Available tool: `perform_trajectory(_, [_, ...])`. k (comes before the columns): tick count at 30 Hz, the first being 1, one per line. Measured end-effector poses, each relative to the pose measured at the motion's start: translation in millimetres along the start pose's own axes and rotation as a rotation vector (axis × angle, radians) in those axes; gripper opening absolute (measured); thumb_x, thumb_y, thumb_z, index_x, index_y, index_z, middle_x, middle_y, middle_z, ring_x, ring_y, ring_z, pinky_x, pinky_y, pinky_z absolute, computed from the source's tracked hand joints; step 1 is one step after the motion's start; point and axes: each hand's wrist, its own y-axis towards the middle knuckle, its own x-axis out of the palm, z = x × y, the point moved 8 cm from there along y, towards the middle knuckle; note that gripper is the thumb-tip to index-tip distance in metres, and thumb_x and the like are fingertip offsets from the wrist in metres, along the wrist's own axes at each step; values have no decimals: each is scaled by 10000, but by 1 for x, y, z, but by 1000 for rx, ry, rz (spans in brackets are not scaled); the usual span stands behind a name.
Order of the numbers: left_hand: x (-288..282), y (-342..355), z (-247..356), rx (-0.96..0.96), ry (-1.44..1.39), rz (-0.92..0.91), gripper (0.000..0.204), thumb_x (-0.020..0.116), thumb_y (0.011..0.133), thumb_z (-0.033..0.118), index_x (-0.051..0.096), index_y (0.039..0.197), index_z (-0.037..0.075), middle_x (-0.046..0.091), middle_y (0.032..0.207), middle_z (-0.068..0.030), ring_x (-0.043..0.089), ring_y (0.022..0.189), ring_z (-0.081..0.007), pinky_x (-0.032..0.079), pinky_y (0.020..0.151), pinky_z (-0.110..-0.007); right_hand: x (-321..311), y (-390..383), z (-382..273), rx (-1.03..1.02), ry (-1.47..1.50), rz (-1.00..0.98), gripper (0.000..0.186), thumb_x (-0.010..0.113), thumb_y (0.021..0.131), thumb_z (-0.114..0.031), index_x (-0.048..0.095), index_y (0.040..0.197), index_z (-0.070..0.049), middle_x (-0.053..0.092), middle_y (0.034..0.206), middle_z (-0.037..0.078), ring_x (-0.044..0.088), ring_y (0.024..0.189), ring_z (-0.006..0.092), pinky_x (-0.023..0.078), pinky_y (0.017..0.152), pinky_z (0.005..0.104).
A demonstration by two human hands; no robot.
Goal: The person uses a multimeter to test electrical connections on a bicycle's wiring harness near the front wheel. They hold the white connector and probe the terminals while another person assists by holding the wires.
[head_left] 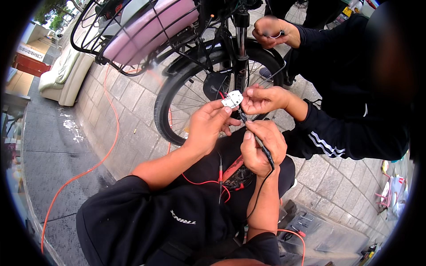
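- Outdoors, on a paved walkway (326, 186)
- Grey paving blocks (137, 99) left of centre and lower right
- Green trees (55, 20), upper left
- A two-wheeler (241, 51) standing at upper centre

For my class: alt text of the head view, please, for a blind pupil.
A person's left hand holds a small white part while the right hand holds a slim black tool close to it. A co-worker's hand is beside the white part, in front of a spoked wheel; an orange cable curves across the paving.
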Motion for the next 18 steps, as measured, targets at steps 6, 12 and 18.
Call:
perform_trajectory(6, [-2, -1, -2, -7, 24, 19, 327, 604, 1031, 118, 556, 1285, -82, 700, 1157, -148, 739, 856, -199, 553, 600, -253, -1, 1, -2, -5, -19, 2, 239, 674, 776, 35, 700, 1013, 10, 709, 874, 169, 679, 683, 264, 540, 611, 324])
perform_trajectory(12, [-2, -2, -3, -17, 3, 33, 301, 607, 1030, 110, 557, 1283, -46, 716, 1161, -159, 734, 846, -178, 539, 581, -247, -3, 3, -3, -47, -15, 34, 289, 707, 724, 43, 682, 1005, -16, 682, 840, 136, 678, 689, 294, 560, 648, 373])
perform_trajectory(18, [-2, -4, -3, -8, 8, 21, 319, 612, 1028, 116, 556, 1293, -53, 709, 1154, -151, 736, 855, -189, 550, 600, -251, -2, 0, -6, -58, 1, 33, 286, 700, 726, 49, 682, 1005, -12, 686, 846, 139, 678, 694, 292, 559, 652, 371])
